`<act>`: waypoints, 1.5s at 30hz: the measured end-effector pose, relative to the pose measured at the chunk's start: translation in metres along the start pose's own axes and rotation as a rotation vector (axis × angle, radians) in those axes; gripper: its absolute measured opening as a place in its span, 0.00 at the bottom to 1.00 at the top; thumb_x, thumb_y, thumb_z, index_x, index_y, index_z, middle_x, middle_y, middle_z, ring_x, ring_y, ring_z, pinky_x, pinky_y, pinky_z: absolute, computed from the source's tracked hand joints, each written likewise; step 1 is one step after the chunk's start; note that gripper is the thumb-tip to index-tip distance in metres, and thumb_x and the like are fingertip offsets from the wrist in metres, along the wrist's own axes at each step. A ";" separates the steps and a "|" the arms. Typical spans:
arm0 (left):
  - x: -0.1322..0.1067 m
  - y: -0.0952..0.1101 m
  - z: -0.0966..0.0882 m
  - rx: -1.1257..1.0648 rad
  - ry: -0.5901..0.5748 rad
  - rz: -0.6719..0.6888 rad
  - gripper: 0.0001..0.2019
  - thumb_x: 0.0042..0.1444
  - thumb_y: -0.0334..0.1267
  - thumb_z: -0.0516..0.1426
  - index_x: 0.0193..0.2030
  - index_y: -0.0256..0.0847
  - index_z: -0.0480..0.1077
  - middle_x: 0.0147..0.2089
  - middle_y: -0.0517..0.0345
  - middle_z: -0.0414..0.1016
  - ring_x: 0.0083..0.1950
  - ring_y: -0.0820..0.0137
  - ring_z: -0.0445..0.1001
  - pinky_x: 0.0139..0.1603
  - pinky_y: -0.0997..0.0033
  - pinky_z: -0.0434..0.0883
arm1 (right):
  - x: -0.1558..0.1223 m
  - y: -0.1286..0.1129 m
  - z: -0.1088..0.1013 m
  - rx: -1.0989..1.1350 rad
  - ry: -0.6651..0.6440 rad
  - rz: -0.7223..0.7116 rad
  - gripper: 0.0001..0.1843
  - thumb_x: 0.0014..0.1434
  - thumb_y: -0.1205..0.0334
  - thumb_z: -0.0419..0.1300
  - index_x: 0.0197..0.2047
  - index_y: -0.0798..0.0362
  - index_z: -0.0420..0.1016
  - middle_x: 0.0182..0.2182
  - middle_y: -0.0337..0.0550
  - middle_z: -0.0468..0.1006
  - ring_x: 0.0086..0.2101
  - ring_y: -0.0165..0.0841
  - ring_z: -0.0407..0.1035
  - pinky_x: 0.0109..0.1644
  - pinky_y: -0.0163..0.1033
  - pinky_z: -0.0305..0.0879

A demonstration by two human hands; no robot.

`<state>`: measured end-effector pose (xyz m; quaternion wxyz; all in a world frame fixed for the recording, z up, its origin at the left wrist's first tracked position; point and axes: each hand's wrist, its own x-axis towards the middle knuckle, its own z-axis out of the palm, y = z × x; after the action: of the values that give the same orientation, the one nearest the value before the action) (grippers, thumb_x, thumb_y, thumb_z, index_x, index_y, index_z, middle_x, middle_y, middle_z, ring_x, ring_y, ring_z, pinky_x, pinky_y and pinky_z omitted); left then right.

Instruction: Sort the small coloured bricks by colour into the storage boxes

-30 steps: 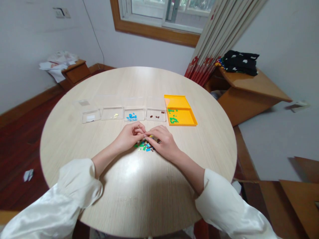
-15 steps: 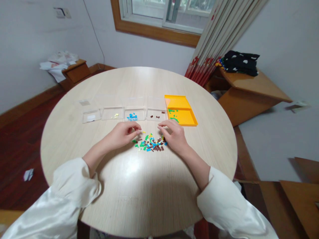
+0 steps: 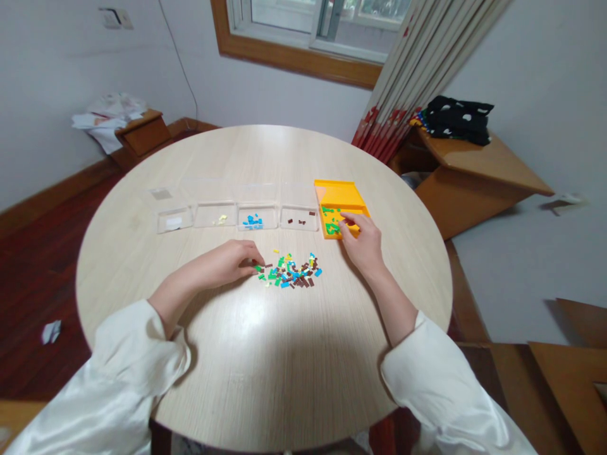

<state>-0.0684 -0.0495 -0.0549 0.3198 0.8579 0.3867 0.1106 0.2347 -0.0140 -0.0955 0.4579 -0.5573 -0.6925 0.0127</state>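
Note:
Small coloured building bricks (image 3: 296, 275) lie in a loose pile in the middle of the table, in green, brown, blue, yellow and white. At the pile's left edge is my left hand (image 3: 234, 262), its thumb and fingertips closed around a green brick (image 3: 257, 268). My right hand (image 3: 363, 240) hovers over the front of the yellow box (image 3: 358, 232), thumb and forefinger slightly apart. No brick shows between them. Green bricks (image 3: 332, 228) lie inside that box, close to those fingertips.
Left of the yellow box stand clear boxes with open lids: one holds brown bricks (image 3: 302, 222), one blue bricks (image 3: 253, 221), one pale yellow bricks (image 3: 222, 219). The leftmost clear box (image 3: 173, 222) has a white patch inside. All stand on a round wooden table (image 3: 284, 366).
My right hand has moved right and away from me, from beside the pile to over the yellow box. My left hand has lowered slightly to the pile's left edge, at a green brick.

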 end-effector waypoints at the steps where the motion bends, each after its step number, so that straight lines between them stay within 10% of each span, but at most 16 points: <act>1: 0.000 -0.001 0.001 -0.008 0.004 0.011 0.10 0.55 0.34 0.54 0.37 0.39 0.77 0.36 0.52 0.77 0.38 0.68 0.73 0.44 0.69 0.68 | -0.001 -0.001 0.001 0.005 -0.004 -0.006 0.10 0.56 0.62 0.56 0.40 0.53 0.76 0.32 0.46 0.78 0.35 0.38 0.70 0.44 0.47 0.66; 15: 0.006 0.004 0.007 -0.209 0.218 -0.090 0.06 0.51 0.35 0.58 0.31 0.39 0.77 0.32 0.52 0.78 0.33 0.69 0.72 0.38 0.70 0.67 | -0.008 -0.032 0.003 0.091 -0.048 -0.094 0.09 0.59 0.65 0.55 0.40 0.51 0.75 0.34 0.45 0.78 0.37 0.38 0.70 0.43 0.46 0.66; 25: 0.021 0.025 0.028 -0.911 0.278 -0.198 0.12 0.41 0.40 0.66 0.29 0.34 0.75 0.24 0.58 0.73 0.25 0.74 0.66 0.28 0.73 0.63 | -0.033 -0.091 0.013 0.329 -0.282 -0.349 0.10 0.62 0.67 0.53 0.41 0.50 0.76 0.34 0.44 0.79 0.38 0.35 0.70 0.43 0.43 0.66; 45: 0.024 0.023 0.034 -1.132 0.267 -0.253 0.18 0.34 0.44 0.70 0.31 0.34 0.77 0.23 0.59 0.73 0.24 0.77 0.65 0.26 0.75 0.61 | -0.032 -0.090 0.011 0.327 -0.308 -0.343 0.08 0.60 0.65 0.56 0.39 0.50 0.76 0.35 0.45 0.76 0.40 0.36 0.68 0.44 0.44 0.66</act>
<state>-0.0236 -0.0591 -0.0675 0.6867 0.4800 0.4038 0.3675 0.1575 -0.0681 -0.0742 0.4266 -0.3422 -0.8269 0.1308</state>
